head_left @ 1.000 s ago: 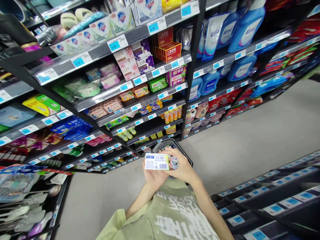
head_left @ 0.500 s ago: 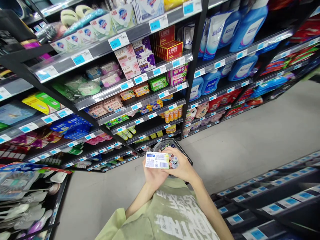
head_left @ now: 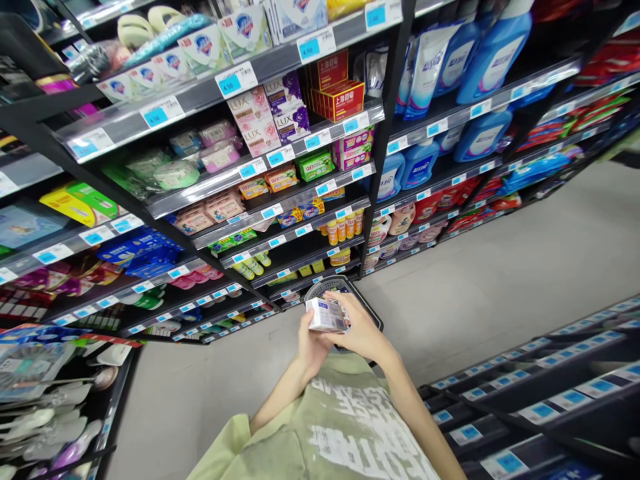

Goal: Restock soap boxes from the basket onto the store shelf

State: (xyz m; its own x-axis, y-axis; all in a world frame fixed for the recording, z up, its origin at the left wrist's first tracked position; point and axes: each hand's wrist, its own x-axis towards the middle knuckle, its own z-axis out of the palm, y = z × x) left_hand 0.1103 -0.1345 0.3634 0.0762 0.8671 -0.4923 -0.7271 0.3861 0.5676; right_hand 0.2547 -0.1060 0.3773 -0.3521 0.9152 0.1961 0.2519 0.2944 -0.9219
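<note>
A small white soap box (head_left: 326, 315) with blue print is held up in front of my chest, tilted so that an end and a printed side show. My left hand (head_left: 311, 347) grips it from the left and below, thumb along its edge. On the other side my right hand (head_left: 357, 327) closes over it, fingers bent round its right end. Something patterned shows between the right fingers, too small to name. Just beyond both hands is a dark shopping basket (head_left: 374, 313) with a perforated wall; its contents are mostly hidden.
Ahead stands a shelf rack (head_left: 345, 33) with LUX soap boxes (head_left: 255, 123), red soap boxes (head_left: 340, 100) and blue bottles (head_left: 420, 163). A rack of utensils (head_left: 50, 413) is at lower left. Another shelf unit (head_left: 545, 407) flanks the lower right. Grey floor (head_left: 500, 260) runs between.
The soap box has been turned: its wide barcode face pointed at me before, and now it is angled with an end showing. My left hand has shifted slightly right and up.
</note>
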